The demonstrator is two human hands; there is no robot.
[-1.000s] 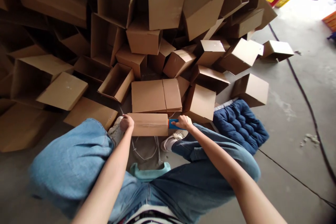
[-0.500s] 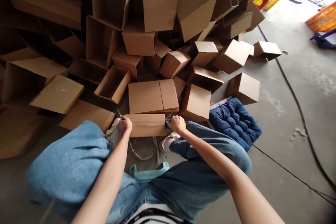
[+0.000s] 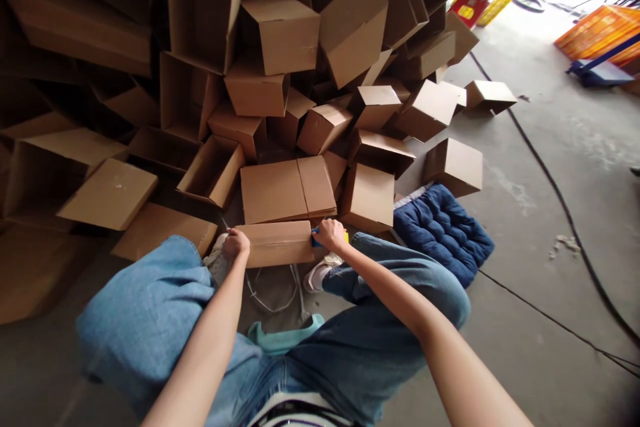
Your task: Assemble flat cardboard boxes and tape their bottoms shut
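Note:
A small cardboard box lies between my knees, its taped seam facing up. My left hand is closed on its left end. At the box's right end my right hand is closed round a blue and yellow tool, mostly hidden by the fingers. Just beyond the box lies a stack of flattened cartons. My legs in blue jeans frame the box on both sides.
A big heap of empty cardboard boxes rises in front. A blue quilted cushion lies to the right on the concrete floor. Black cables cross the floor at right. A teal stool edge shows under me. Orange crates stand far right.
My right hand has slid left to the box's right edge, covering more of the blue tool. The view has swung a little to the right; the left hand stays on the box.

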